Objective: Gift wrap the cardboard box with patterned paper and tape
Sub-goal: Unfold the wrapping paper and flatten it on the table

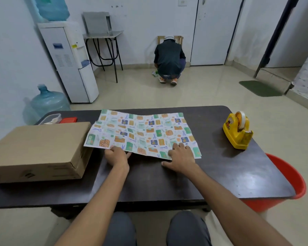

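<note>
My left hand (pixel 116 156) pinches the near edge of the patterned paper (pixel 142 134). My right hand (pixel 181 157) lies flat on that edge, fingers straight, gripping nothing. The cardboard box (pixel 37 148) sits left of the paper, touching it — the tape dispenser (pixel 237 129) right.

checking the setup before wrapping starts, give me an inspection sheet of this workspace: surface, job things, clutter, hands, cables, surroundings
surface: dark table, glossy top.
job's things: closed cardboard box at the left; patterned paper spread out in the middle, print side up; yellow tape dispenser at the right, roll loaded.
clutter: clear tub and red tub behind the box.
hands: left hand pinches the paper's near edge; right hand lies flat on that edge, fingers straight.
cables: nothing seen.
surroundings: water cooler, water jug on the floor, red bucket beside the table, person crouching at the far wall, green mat.
</note>
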